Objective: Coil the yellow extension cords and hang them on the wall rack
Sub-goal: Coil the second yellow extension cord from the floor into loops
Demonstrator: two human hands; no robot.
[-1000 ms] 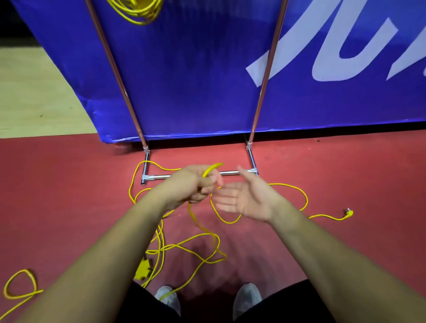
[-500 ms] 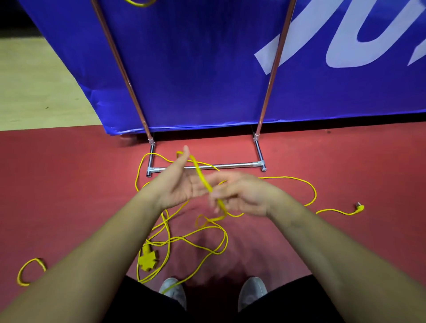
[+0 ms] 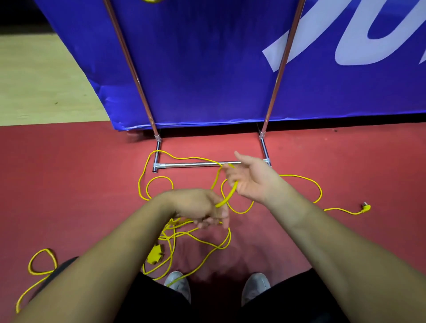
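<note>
A yellow extension cord [image 3: 297,176] lies in loose loops on the red floor in front of me. Its plug [image 3: 366,207] rests far right and its yellow socket block [image 3: 155,254] lies near my feet. My right hand [image 3: 252,181] is raised with the thumb up, its fingers curled round a bend of the cord. From there the cord runs down to my left hand [image 3: 200,207], which is palm down and grips several strands below it. Between the hands the cord is blurred.
The rack's chrome foot bar [image 3: 196,164] and two copper poles [image 3: 277,76] stand against a blue banner [image 3: 207,64]. A bit of coiled yellow cord [image 3: 152,1] shows at the top edge. Another yellow cord loop [image 3: 41,262] lies at the left. My shoes [image 3: 178,284] are below.
The hands have drawn apart: my right hand rose to the right with a bend of cord, and my left hand dropped lower, palm down. The view tilted slightly down.
</note>
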